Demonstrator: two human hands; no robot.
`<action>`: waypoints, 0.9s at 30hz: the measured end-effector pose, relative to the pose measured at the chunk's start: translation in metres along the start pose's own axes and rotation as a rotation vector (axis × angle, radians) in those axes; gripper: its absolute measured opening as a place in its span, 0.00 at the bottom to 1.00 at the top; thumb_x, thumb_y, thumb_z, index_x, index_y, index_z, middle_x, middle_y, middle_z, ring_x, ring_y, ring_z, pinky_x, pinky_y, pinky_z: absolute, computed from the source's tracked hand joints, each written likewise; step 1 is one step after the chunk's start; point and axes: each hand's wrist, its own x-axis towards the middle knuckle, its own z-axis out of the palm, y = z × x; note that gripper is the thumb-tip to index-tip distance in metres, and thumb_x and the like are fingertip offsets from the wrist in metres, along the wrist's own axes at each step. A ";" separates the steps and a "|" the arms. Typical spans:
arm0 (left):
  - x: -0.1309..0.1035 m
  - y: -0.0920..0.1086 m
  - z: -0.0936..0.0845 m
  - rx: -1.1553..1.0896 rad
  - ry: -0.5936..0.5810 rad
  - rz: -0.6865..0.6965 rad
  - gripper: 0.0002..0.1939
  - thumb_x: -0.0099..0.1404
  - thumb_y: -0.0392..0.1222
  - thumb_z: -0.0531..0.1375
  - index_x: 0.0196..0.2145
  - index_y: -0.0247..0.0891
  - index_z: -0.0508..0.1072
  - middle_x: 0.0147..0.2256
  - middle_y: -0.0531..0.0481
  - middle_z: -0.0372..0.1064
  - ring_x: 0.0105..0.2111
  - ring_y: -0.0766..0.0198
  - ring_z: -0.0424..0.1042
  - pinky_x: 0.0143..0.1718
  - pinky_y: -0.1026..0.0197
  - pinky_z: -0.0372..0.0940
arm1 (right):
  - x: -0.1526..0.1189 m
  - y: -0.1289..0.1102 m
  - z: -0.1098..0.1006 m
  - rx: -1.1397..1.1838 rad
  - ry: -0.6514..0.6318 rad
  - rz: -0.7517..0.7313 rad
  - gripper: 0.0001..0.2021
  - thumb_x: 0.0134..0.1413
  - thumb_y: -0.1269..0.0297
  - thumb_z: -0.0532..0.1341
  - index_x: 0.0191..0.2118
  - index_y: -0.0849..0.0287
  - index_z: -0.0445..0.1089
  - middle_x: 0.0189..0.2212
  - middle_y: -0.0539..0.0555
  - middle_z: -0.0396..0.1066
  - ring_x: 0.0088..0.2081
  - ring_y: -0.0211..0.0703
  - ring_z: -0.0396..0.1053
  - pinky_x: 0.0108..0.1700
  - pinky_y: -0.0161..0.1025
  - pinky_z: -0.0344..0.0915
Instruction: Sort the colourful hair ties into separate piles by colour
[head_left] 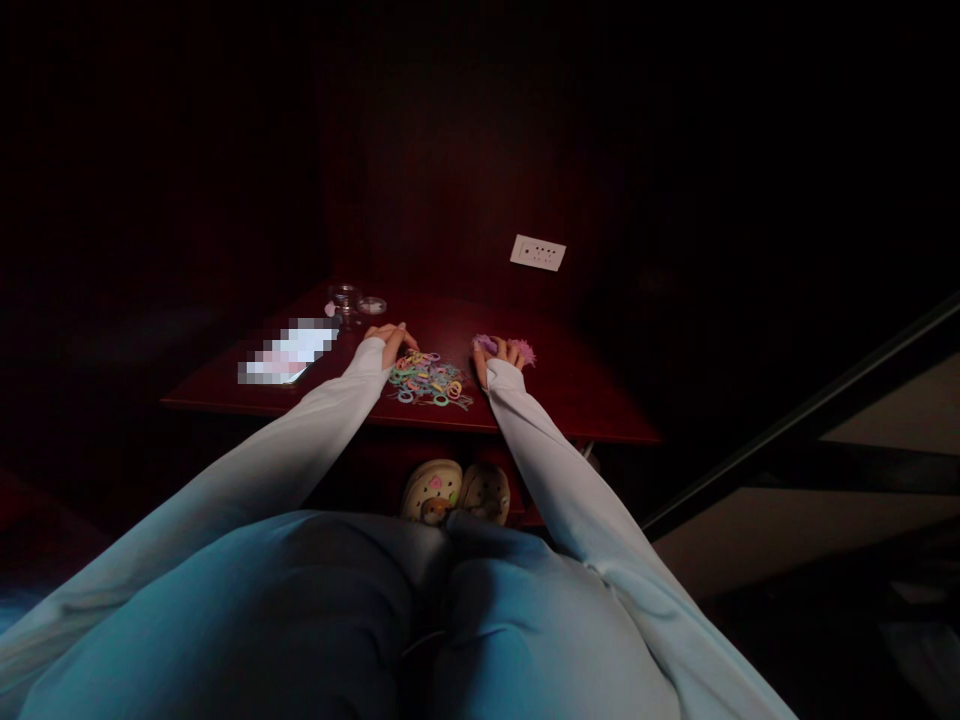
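Many small pastel elastic hair ties (pixel 429 378) lie in a loose heap near the front edge of the dark red table (pixel 600 405). My left hand (pixel 390 340) rests at the heap's far left side, its fingers reaching over the tabletop; I see nothing held in it. To the right of the heap, my right hand (pixel 499 352) curls its fingers over a fluffy pink-and-purple thing (pixel 526 352), which sticks out on both sides of the hand. Its exact kind is hard to make out in the dim light.
Back left stand a clear jar (pixel 346 300) and a round clear lid (pixel 373 306). A lit phone (pixel 292 352), blurred out, lies at the left. A white socket plate (pixel 538 253) is on the wall behind. Beneath the table edge show cream clogs (pixel 435 488).
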 end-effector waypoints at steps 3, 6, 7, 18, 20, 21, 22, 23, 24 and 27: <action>0.002 -0.001 -0.001 -0.001 0.015 -0.024 0.35 0.72 0.63 0.41 0.21 0.45 0.76 0.33 0.47 0.80 0.42 0.52 0.74 0.58 0.48 0.63 | 0.001 0.002 0.000 0.023 0.023 -0.009 0.19 0.75 0.53 0.53 0.55 0.47 0.80 0.68 0.53 0.64 0.69 0.58 0.50 0.72 0.60 0.45; 0.004 -0.003 -0.002 0.006 -0.003 -0.024 0.36 0.72 0.63 0.40 0.21 0.45 0.76 0.33 0.46 0.80 0.43 0.51 0.75 0.58 0.47 0.64 | 0.000 0.001 0.001 0.039 -0.033 -0.060 0.17 0.74 0.52 0.55 0.52 0.44 0.82 0.67 0.50 0.65 0.68 0.56 0.51 0.73 0.58 0.45; 0.004 -0.003 -0.002 0.010 -0.008 -0.025 0.36 0.73 0.62 0.40 0.22 0.45 0.77 0.33 0.46 0.80 0.43 0.51 0.75 0.59 0.47 0.64 | 0.000 0.001 0.000 0.038 -0.045 -0.066 0.17 0.74 0.52 0.55 0.50 0.44 0.82 0.67 0.50 0.65 0.68 0.56 0.52 0.73 0.58 0.44; -0.001 0.002 -0.002 0.003 0.003 -0.005 0.32 0.73 0.54 0.42 0.22 0.45 0.76 0.33 0.46 0.79 0.44 0.50 0.76 0.62 0.44 0.62 | 0.006 0.014 -0.019 0.226 0.191 0.367 0.33 0.76 0.51 0.38 0.52 0.48 0.82 0.64 0.57 0.69 0.64 0.57 0.60 0.68 0.61 0.51; -0.001 0.003 -0.002 0.013 0.000 -0.002 0.30 0.73 0.53 0.44 0.22 0.45 0.76 0.33 0.47 0.79 0.44 0.52 0.75 0.62 0.46 0.62 | 0.004 0.023 -0.021 0.213 0.212 0.422 0.34 0.76 0.50 0.38 0.48 0.50 0.83 0.60 0.59 0.72 0.62 0.60 0.62 0.67 0.62 0.54; -0.001 0.004 -0.002 0.022 -0.009 0.003 0.28 0.72 0.52 0.45 0.22 0.45 0.76 0.34 0.48 0.79 0.44 0.53 0.75 0.61 0.47 0.63 | 0.004 0.028 -0.021 0.198 0.203 0.427 0.33 0.76 0.50 0.38 0.48 0.50 0.83 0.57 0.61 0.74 0.61 0.61 0.63 0.65 0.63 0.55; -0.002 0.004 -0.003 0.030 -0.020 0.010 0.27 0.72 0.52 0.46 0.23 0.44 0.76 0.34 0.48 0.80 0.44 0.53 0.75 0.61 0.48 0.63 | 0.003 0.032 -0.019 0.179 0.180 0.412 0.31 0.75 0.51 0.40 0.49 0.51 0.82 0.55 0.62 0.75 0.61 0.63 0.64 0.64 0.64 0.56; -0.002 0.004 -0.003 0.039 -0.033 0.019 0.26 0.71 0.51 0.47 0.23 0.44 0.77 0.35 0.49 0.80 0.44 0.54 0.74 0.60 0.49 0.63 | 0.003 0.036 -0.017 0.157 0.147 0.381 0.28 0.75 0.53 0.42 0.52 0.51 0.81 0.55 0.62 0.75 0.61 0.64 0.64 0.64 0.65 0.56; -0.002 0.003 -0.003 0.048 -0.046 0.027 0.25 0.71 0.51 0.48 0.24 0.44 0.77 0.35 0.49 0.80 0.44 0.54 0.74 0.59 0.50 0.64 | 0.003 0.039 -0.014 0.130 0.118 0.342 0.25 0.75 0.56 0.45 0.56 0.52 0.79 0.55 0.63 0.75 0.62 0.65 0.63 0.63 0.65 0.56; -0.001 -0.001 -0.004 0.069 -0.070 0.047 0.23 0.70 0.51 0.50 0.25 0.43 0.78 0.38 0.48 0.80 0.45 0.53 0.74 0.59 0.50 0.64 | 0.004 0.044 -0.004 0.038 0.085 0.152 0.23 0.73 0.61 0.48 0.62 0.50 0.75 0.57 0.64 0.74 0.64 0.65 0.62 0.63 0.64 0.56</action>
